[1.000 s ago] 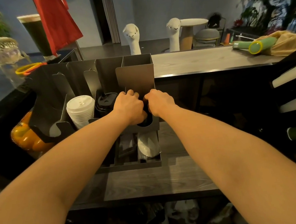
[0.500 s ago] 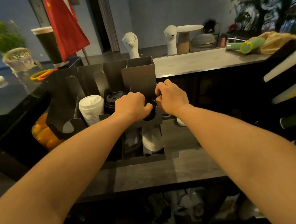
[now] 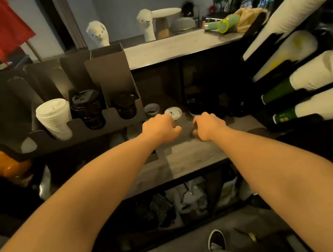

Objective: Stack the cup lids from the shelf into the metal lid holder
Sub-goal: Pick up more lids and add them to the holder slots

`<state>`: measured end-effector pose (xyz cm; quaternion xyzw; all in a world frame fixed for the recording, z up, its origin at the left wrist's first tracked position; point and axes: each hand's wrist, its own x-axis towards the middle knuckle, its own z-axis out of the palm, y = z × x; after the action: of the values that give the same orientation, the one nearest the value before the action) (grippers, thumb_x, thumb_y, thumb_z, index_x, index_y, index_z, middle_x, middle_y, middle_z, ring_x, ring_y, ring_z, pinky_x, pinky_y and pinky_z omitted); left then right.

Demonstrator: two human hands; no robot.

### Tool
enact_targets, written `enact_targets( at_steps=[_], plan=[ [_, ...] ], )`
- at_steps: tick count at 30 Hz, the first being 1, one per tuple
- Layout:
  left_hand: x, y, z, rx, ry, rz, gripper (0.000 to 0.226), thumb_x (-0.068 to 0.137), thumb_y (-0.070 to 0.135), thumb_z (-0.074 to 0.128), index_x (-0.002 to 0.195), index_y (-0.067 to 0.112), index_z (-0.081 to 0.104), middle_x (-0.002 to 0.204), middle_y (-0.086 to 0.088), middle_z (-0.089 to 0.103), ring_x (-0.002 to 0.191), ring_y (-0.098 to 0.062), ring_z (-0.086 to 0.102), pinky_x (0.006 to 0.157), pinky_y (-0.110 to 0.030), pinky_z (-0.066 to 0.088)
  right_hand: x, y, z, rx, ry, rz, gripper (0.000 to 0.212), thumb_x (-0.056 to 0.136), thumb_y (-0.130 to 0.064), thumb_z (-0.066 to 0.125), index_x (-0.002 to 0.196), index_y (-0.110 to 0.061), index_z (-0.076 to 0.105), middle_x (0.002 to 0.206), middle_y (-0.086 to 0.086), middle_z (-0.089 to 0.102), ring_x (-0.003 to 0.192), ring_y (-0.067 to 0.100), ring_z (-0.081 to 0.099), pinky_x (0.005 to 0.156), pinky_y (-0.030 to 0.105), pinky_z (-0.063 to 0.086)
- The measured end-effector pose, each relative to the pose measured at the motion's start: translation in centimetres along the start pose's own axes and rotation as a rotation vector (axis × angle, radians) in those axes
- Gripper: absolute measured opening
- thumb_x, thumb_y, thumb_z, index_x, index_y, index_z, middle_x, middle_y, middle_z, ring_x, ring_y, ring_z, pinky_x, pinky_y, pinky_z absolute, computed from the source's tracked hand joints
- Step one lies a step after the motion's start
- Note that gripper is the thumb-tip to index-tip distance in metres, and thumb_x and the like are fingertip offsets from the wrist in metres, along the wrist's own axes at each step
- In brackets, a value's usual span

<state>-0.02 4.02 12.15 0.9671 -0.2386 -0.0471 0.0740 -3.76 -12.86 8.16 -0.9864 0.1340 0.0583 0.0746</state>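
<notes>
The metal lid holder (image 3: pixel 76 126) stands at the left of the grey shelf (image 3: pixel 187 156). It holds a white lid stack (image 3: pixel 54 118), a black lid stack (image 3: pixel 87 107) and a shorter black lid stack (image 3: pixel 125 107) in its rightmost slot. Two loose white lids (image 3: pixel 173 113) (image 3: pixel 151 109) lie on the shelf just right of the holder. A dark pile of black lids (image 3: pixel 200 104) sits further right in shadow. My left hand (image 3: pixel 160 129) and my right hand (image 3: pixel 208 127) hover over the shelf, fingers curled, holding nothing.
Sloping racks of white paper cup stacks (image 3: pixel 317 72) fill the right side. A raised counter (image 3: pixel 174 46) runs behind the shelf with two white llama figures (image 3: pixel 97 34). An orange bag (image 3: pixel 0 160) sits at far left. Clutter lies under the shelf.
Both hands have pulled out of the holder's rightmost slot and moved right, over the open shelf near the loose lids. The view has swung right and down.
</notes>
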Motion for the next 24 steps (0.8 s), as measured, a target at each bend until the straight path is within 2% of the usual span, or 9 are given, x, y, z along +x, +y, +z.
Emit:
enact_targets(
  at_steps=[4,9,14,18,20,22,24],
  plan=[
    [2.2,1.4,2.7,0.050,-0.116,0.024,0.034,0.091,0.049,0.053,0.088,0.019,0.068,0.082,-0.001,0.065,0.077,-0.023,0.062,0.073,-0.037,0.054,0.8,3.6,2.2,-0.045,-0.192,0.086,0.048,0.095,-0.041,0.055,0.135,-0.016,0.050,0.136,0.013,0.046,0.123,0.037,0.045,0.086,0.044,0.043],
    [5.6,2.6,5.7,0.064,-0.207,0.009,0.036,0.092,0.052,0.053,0.092,0.018,0.066,0.085,-0.003,0.064,0.078,-0.024,0.062,0.076,-0.040,0.055,3.0,6.4,4.0,-0.043,-0.271,0.124,0.052,0.096,-0.042,0.056,0.140,-0.016,0.047,0.139,0.013,0.043,0.125,0.038,0.044,0.095,0.047,0.045],
    [9.8,3.5,7.4,0.067,-0.243,-0.024,0.031,0.091,0.049,0.053,0.094,0.019,0.063,0.090,-0.003,0.063,0.081,-0.024,0.061,0.079,-0.041,0.054,7.2,7.7,4.9,-0.020,-0.293,0.105,0.045,0.099,-0.038,0.055,0.136,-0.014,0.047,0.136,0.012,0.044,0.122,0.037,0.047,0.091,0.047,0.045],
    [14.0,3.6,8.5,0.046,-0.290,-0.066,0.031,0.090,0.044,0.054,0.105,0.018,0.060,0.106,-0.006,0.061,0.093,-0.028,0.060,0.083,-0.043,0.053,11.6,8.0,5.0,0.053,-0.199,0.076,0.046,0.097,-0.032,0.058,0.138,-0.013,0.047,0.142,0.009,0.043,0.126,0.035,0.048,0.095,0.046,0.046],
    [16.1,3.2,9.5,-0.034,-0.333,-0.122,0.036,0.093,0.038,0.057,0.121,0.016,0.057,0.120,-0.009,0.059,0.105,-0.030,0.059,0.090,-0.044,0.052,13.5,7.9,5.3,0.081,-0.125,0.058,0.044,0.096,-0.027,0.059,0.136,-0.014,0.049,0.141,0.007,0.044,0.124,0.033,0.050,0.094,0.044,0.048],
    [18.5,2.6,11.1,-0.142,-0.321,-0.193,0.047,0.095,0.031,0.059,0.137,0.013,0.048,0.140,-0.012,0.047,0.121,-0.035,0.053,0.100,-0.044,0.047,15.9,7.9,5.4,0.071,-0.107,0.032,0.047,0.095,-0.023,0.061,0.139,-0.017,0.047,0.139,0.005,0.043,0.123,0.032,0.049,0.093,0.043,0.048],
    [20.4,1.8,12.9,-0.210,-0.278,-0.219,0.054,0.096,0.024,0.059,0.144,0.008,0.040,0.150,-0.015,0.033,0.129,-0.038,0.046,0.107,-0.042,0.041,18.0,7.9,5.5,0.080,-0.141,0.039,0.051,0.096,-0.016,0.059,0.144,-0.021,0.043,0.143,0.005,0.041,0.128,0.032,0.045,0.095,0.044,0.048]
  ],
)
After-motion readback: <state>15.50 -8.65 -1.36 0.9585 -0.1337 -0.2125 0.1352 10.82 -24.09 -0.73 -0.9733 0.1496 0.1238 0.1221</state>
